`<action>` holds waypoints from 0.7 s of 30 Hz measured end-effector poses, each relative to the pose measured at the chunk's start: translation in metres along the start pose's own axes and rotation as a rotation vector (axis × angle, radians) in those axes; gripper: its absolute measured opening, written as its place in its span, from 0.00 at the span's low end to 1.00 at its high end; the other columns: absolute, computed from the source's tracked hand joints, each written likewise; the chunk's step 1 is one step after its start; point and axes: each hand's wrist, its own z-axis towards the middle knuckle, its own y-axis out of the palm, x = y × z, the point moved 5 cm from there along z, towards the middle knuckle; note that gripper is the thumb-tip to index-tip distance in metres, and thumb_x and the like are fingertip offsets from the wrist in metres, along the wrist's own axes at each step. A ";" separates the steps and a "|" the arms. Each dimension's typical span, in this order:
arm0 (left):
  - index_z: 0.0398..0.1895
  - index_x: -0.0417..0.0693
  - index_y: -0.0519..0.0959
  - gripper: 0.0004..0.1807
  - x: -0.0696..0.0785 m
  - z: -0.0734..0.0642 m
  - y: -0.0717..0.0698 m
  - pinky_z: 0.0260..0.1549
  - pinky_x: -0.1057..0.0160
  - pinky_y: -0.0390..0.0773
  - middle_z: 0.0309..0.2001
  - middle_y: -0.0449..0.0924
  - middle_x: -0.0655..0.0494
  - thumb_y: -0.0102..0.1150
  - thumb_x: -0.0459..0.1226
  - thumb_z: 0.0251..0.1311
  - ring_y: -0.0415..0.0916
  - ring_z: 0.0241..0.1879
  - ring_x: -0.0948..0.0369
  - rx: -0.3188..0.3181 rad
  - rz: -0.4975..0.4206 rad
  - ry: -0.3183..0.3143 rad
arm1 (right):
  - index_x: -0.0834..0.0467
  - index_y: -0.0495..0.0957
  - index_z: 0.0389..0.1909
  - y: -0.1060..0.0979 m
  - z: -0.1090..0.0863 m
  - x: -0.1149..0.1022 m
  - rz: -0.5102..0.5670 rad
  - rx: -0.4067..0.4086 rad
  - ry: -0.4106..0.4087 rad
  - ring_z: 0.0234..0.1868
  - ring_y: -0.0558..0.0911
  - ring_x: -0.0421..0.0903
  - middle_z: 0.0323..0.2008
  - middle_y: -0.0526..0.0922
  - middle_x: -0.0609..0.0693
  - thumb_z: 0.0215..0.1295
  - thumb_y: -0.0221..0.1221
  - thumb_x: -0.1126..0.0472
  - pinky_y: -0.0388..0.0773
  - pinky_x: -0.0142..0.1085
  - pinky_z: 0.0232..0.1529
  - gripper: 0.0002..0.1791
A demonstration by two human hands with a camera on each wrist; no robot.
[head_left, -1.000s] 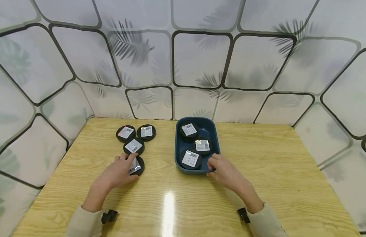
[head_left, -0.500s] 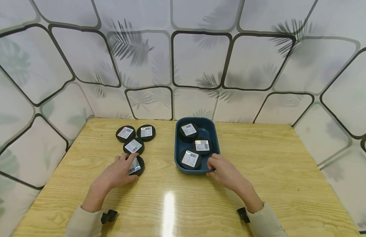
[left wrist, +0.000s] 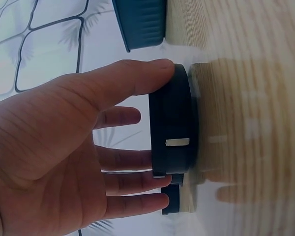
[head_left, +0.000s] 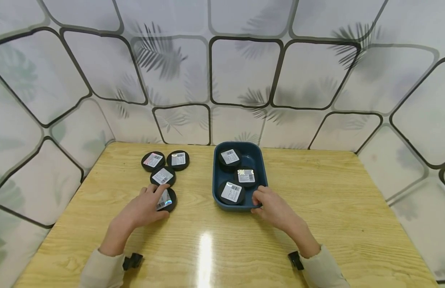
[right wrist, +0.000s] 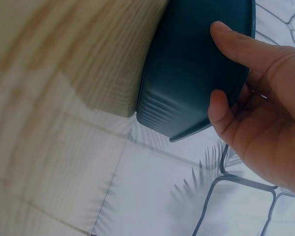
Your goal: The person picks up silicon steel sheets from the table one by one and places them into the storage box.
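In the head view my left hand (head_left: 145, 207) spans the nearest flat, round black container (head_left: 168, 200), which lies on the table with a shiny label on top. The left wrist view has the thumb on one edge of this container (left wrist: 172, 118) and fingers at its opposite side; a small pale strip crosses its side wall. My right hand (head_left: 274, 206) pinches the near right corner of a dark blue plastic bin (head_left: 215, 176). Seen from the right wrist, the thumb presses the outer wall of the bin (right wrist: 187, 64), other fingers curling over the rim. Three similar containers (head_left: 231, 193) lie inside.
Beyond my left hand, three more labelled black containers (head_left: 163, 176) lie grouped on the wooden table (head_left: 334, 224). A patterned wall (head_left: 244, 72) rises behind the table's back edge. Small black devices (head_left: 133, 261) are worn at both wrists.
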 end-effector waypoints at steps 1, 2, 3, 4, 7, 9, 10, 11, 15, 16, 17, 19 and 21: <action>0.71 0.44 0.62 0.43 0.000 0.000 -0.001 0.45 0.39 0.76 0.59 0.67 0.29 0.72 0.44 0.55 0.68 0.53 0.38 0.003 0.002 0.004 | 0.54 0.70 0.25 0.000 0.000 0.000 0.000 0.002 -0.002 0.32 0.66 0.42 0.28 0.65 0.44 0.51 0.74 0.67 0.66 0.33 0.33 0.18; 0.71 0.44 0.62 0.43 0.001 0.000 -0.002 0.45 0.39 0.76 0.59 0.67 0.29 0.72 0.44 0.55 0.69 0.53 0.38 0.003 0.003 0.006 | 0.54 0.70 0.25 0.000 0.000 0.000 0.001 0.003 -0.003 0.32 0.66 0.42 0.28 0.65 0.44 0.51 0.74 0.67 0.66 0.33 0.33 0.18; 0.71 0.44 0.62 0.43 0.002 -0.001 -0.002 0.44 0.39 0.76 0.59 0.67 0.29 0.72 0.44 0.55 0.69 0.53 0.38 0.006 0.004 0.010 | 0.54 0.71 0.25 0.000 0.000 0.000 0.001 0.003 -0.002 0.32 0.66 0.41 0.28 0.65 0.44 0.51 0.74 0.67 0.66 0.33 0.32 0.18; 0.71 0.44 0.62 0.43 0.002 -0.001 -0.003 0.45 0.39 0.76 0.59 0.67 0.30 0.72 0.44 0.55 0.69 0.53 0.38 0.005 0.006 0.010 | 0.54 0.71 0.25 0.000 0.000 0.000 0.001 0.002 -0.001 0.32 0.66 0.42 0.28 0.65 0.44 0.51 0.74 0.67 0.66 0.34 0.32 0.18; 0.71 0.45 0.61 0.43 0.001 -0.002 -0.003 0.44 0.39 0.77 0.59 0.67 0.29 0.72 0.45 0.54 0.69 0.53 0.38 0.001 0.003 0.006 | 0.53 0.71 0.25 0.001 0.001 0.001 -0.001 -0.005 0.005 0.32 0.66 0.42 0.28 0.66 0.44 0.52 0.73 0.67 0.66 0.34 0.33 0.18; 0.71 0.45 0.61 0.44 0.001 -0.003 -0.004 0.44 0.39 0.76 0.59 0.67 0.29 0.72 0.45 0.54 0.70 0.53 0.37 0.000 -0.004 0.002 | 0.53 0.71 0.25 0.001 0.001 0.000 0.000 -0.010 0.008 0.32 0.67 0.42 0.28 0.66 0.44 0.52 0.73 0.67 0.66 0.34 0.33 0.17; 0.71 0.44 0.61 0.44 0.001 -0.003 -0.005 0.44 0.39 0.76 0.59 0.67 0.28 0.73 0.45 0.53 0.70 0.53 0.37 -0.002 -0.008 -0.001 | 0.53 0.71 0.25 0.001 0.001 0.000 0.001 -0.011 0.008 0.32 0.67 0.42 0.28 0.66 0.44 0.52 0.73 0.67 0.66 0.34 0.33 0.17; 0.71 0.44 0.61 0.44 0.001 -0.004 -0.006 0.45 0.39 0.76 0.59 0.67 0.28 0.73 0.45 0.53 0.70 0.53 0.37 -0.003 -0.012 -0.004 | 0.53 0.71 0.25 0.000 0.001 0.000 0.004 -0.011 0.007 0.32 0.66 0.42 0.28 0.66 0.44 0.52 0.73 0.67 0.66 0.34 0.33 0.17; 0.71 0.43 0.61 0.45 0.003 -0.006 -0.011 0.45 0.38 0.76 0.57 0.68 0.27 0.73 0.45 0.53 0.70 0.52 0.38 -0.018 -0.027 -0.015 | 0.54 0.70 0.25 0.000 0.001 0.000 0.013 -0.004 0.001 0.32 0.66 0.42 0.28 0.65 0.44 0.52 0.73 0.67 0.66 0.34 0.32 0.18; 0.71 0.43 0.61 0.45 0.003 -0.006 -0.013 0.45 0.39 0.76 0.57 0.68 0.27 0.73 0.45 0.53 0.70 0.52 0.38 -0.025 -0.033 -0.020 | 0.54 0.70 0.25 0.000 0.001 0.000 0.013 -0.003 0.000 0.32 0.66 0.41 0.28 0.65 0.44 0.52 0.73 0.67 0.66 0.34 0.32 0.18; 0.71 0.43 0.61 0.45 0.003 -0.007 -0.014 0.45 0.39 0.76 0.56 0.69 0.27 0.73 0.45 0.53 0.70 0.52 0.38 -0.032 -0.039 -0.028 | 0.54 0.70 0.25 0.000 0.001 0.001 0.011 -0.002 -0.002 0.31 0.66 0.41 0.27 0.65 0.44 0.51 0.73 0.67 0.66 0.34 0.32 0.18; 0.72 0.44 0.60 0.45 0.003 -0.009 -0.016 0.45 0.39 0.76 0.56 0.69 0.28 0.73 0.45 0.53 0.70 0.52 0.39 -0.047 -0.056 -0.042 | 0.54 0.70 0.24 0.000 0.001 0.001 0.008 -0.002 -0.002 0.31 0.66 0.41 0.27 0.65 0.44 0.51 0.73 0.67 0.66 0.33 0.32 0.18; 0.72 0.44 0.60 0.46 0.002 -0.010 -0.018 0.45 0.39 0.76 0.55 0.69 0.28 0.72 0.45 0.53 0.71 0.51 0.39 -0.053 -0.066 -0.053 | 0.54 0.71 0.24 0.000 0.001 0.000 0.005 -0.004 -0.003 0.31 0.66 0.41 0.27 0.65 0.44 0.51 0.73 0.67 0.66 0.33 0.32 0.18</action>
